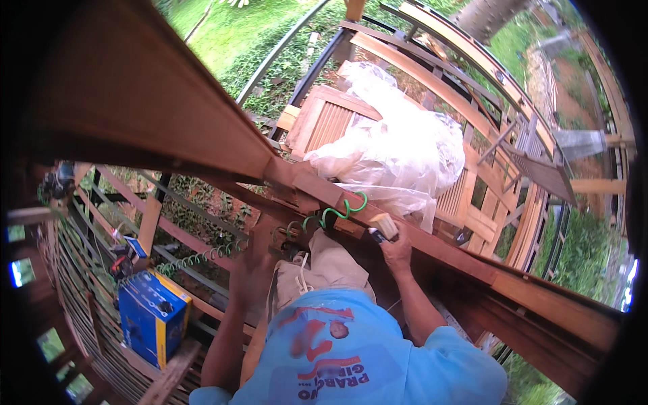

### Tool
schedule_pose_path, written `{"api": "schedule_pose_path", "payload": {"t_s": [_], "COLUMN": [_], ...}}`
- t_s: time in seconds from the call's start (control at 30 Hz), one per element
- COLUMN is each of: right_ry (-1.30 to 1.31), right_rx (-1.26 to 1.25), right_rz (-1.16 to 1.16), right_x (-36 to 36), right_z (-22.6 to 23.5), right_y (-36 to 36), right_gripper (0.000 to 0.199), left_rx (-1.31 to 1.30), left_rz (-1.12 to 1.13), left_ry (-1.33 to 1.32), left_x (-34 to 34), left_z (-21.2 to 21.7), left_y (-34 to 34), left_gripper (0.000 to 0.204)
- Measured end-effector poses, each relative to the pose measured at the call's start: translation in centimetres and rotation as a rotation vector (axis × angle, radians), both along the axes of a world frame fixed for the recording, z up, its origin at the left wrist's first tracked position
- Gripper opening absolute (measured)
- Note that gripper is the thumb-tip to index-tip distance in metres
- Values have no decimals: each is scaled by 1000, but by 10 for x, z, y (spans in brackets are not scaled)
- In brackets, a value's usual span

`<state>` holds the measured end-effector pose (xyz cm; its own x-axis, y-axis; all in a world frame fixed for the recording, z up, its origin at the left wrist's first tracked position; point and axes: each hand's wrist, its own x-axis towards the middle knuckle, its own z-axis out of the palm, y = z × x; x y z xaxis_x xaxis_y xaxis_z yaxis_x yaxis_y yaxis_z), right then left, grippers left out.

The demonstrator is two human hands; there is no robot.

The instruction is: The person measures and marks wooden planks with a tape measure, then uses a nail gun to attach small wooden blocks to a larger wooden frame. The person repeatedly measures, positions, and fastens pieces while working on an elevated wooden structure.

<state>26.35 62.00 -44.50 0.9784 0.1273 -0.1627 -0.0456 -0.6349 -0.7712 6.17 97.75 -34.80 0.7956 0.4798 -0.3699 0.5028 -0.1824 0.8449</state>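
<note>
My right hand (397,251) is closed around a paintbrush (384,224) with pale, wide bristles pointing up. It is just above the long reddish-brown wooden beam (459,254) that runs across in front of me. My left hand (258,251) is a brown blur at the near side of the beam, beside the green coiled hose (331,214). Its fingers do not show clearly, and whether it holds anything cannot be made out. A short wooden block (317,187) lies on top of the beam between the hands, with the coil running past it.
Clear plastic sheeting (405,148) covers slatted wooden panels (329,125) beyond the beam. A broad wooden board (148,94) rises at the upper left. The blue and yellow box (152,317) stands on slats at lower left. A dark panel (540,172) leans at the right.
</note>
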Motion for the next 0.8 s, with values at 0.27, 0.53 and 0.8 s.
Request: {"api": "schedule_pose_path", "payload": {"t_s": [0.27, 0.53, 0.8], "right_ry": [-45, -19, -34], "right_rx": [-205, -276, -130], "right_rz": [-107, -135, -58], "right_x": [7, 0, 136], "right_z": [-80, -79, -12], "right_y": [-97, -102, -107], "right_gripper": [55, 65, 40], "left_rx": [-33, 56, 235], "left_rz": [-63, 44, -22], "left_ry": [-202, -99, -124], "left_x": [189, 297, 297], "left_z": [-68, -202, -248], "left_y": [24, 54, 63], "left_gripper": [25, 41, 37]}}
